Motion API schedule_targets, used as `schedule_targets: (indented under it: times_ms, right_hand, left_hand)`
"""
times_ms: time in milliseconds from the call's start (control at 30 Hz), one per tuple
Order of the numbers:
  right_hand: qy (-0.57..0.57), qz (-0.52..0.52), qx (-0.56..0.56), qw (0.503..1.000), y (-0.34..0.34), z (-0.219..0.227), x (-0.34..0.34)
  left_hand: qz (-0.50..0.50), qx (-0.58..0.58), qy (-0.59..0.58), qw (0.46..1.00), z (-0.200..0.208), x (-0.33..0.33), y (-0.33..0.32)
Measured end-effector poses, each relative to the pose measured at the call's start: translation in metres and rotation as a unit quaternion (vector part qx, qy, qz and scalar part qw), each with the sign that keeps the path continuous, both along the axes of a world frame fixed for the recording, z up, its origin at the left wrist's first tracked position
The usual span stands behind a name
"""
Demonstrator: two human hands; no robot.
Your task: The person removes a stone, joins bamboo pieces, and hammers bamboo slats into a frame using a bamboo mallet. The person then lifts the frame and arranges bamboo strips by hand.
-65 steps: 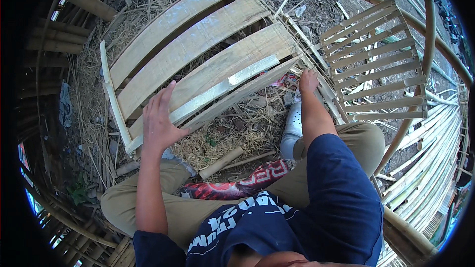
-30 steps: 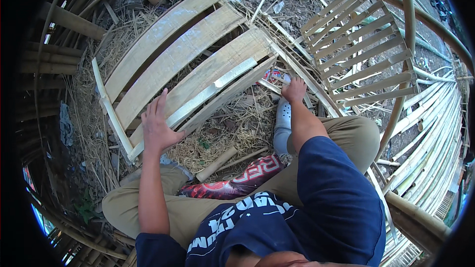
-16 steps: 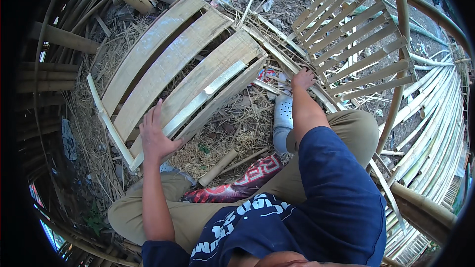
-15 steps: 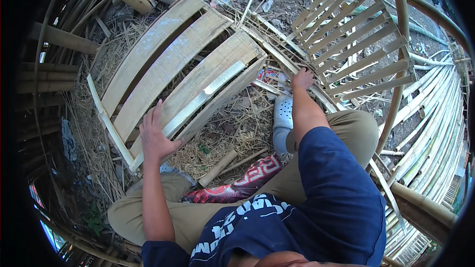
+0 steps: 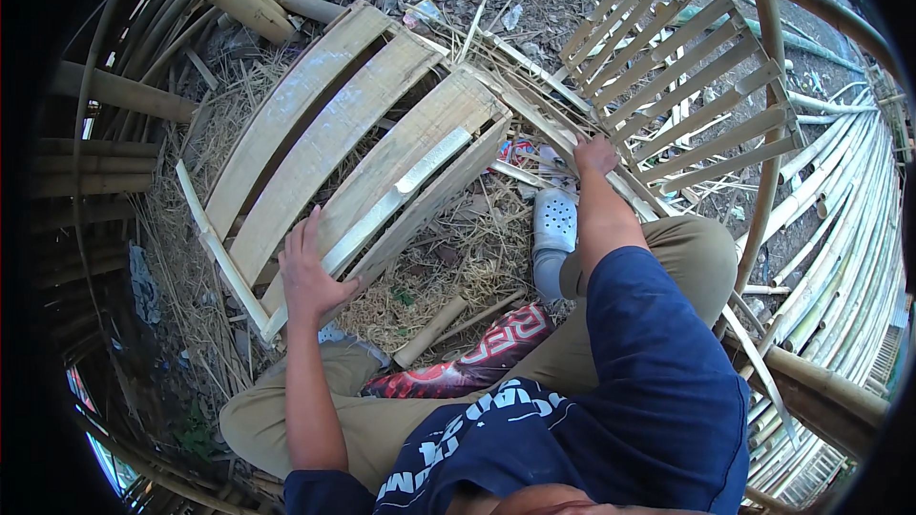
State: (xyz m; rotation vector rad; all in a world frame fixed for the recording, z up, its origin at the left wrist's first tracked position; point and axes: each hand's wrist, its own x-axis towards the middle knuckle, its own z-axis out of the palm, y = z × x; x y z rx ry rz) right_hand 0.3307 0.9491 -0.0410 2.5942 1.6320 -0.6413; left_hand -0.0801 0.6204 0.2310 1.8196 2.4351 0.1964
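Observation:
A slatted wooden crate [image 5: 334, 153] lies tilted on the straw in front of me, its boards running from near left to far right. My left hand [image 5: 313, 277] rests against its near left corner with fingers spread and thumb apart. A pale wooden strip [image 5: 405, 181] lies along the near board beside that hand. Out to the right, my right hand [image 5: 596, 155] has its fingers curled at a long bamboo strip [image 5: 544, 116]. That strip belongs to a bundle running past the crate's right end; the fingertips are partly hidden.
A slatted bamboo rack [image 5: 682, 67] stands beyond my right hand, behind a curved pole [image 5: 771, 114]. Many bamboo poles [image 5: 840, 200] lie at far right. A short bamboo piece [image 5: 429, 332] and a red-and-black printed wrap [image 5: 468, 362] lie between my legs.
My right hand has come slightly nearer, and its fingers have curled in at the bamboo strip. The left hand keeps its place on the crate. The whole view has shifted a little.

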Motion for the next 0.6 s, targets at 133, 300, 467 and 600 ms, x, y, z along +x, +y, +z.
schedule_targets:
  times_ms: [133,300,467,600]
  right_hand:
    - [-0.112,0.041,0.056,0.991,0.010,0.020,-0.019]
    - [0.001,0.187,-0.156,0.970,0.121,0.091,0.015]
    - [0.038,0.305,-0.289,0.907,0.197,0.285,-0.007]
    - [-0.009,0.400,0.093,0.912,0.195,0.340,0.019]
  left_hand:
    - [0.008,0.001,0.000,1.000,0.004,-0.001,-0.004]
    - [-0.021,-0.005,-0.016,1.000,0.000,0.005,0.015]
    - [-0.013,-0.049,0.071,0.996,0.025,0.041,0.015]
    - [-0.084,0.028,-0.001,0.996,0.030,0.055,0.034]
